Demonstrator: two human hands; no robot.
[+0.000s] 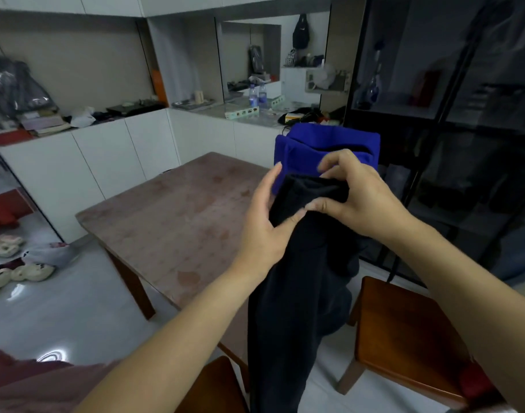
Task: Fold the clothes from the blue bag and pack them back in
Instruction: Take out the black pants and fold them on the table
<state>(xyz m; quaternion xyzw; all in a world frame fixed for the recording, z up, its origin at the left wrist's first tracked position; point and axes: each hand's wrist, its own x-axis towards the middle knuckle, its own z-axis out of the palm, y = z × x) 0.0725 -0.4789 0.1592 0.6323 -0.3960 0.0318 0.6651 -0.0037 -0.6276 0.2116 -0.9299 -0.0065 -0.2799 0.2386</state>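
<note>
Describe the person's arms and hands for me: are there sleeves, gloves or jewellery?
Both arms are bare as far as the picture shows. The left hand and right hand wear no gloves, and no ring, watch or bracelet shows. Pinkish fabric at the lower left edge may be the person's clothing; I cannot tell.

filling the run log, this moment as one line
left hand: pinches black garment | right hand: grips its top | garment: hanging | blue bag: open, behind

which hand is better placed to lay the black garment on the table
Left, likely. Left hand holds the black garment on the side facing the table; right hand grips it nearer the blue bag.
</note>
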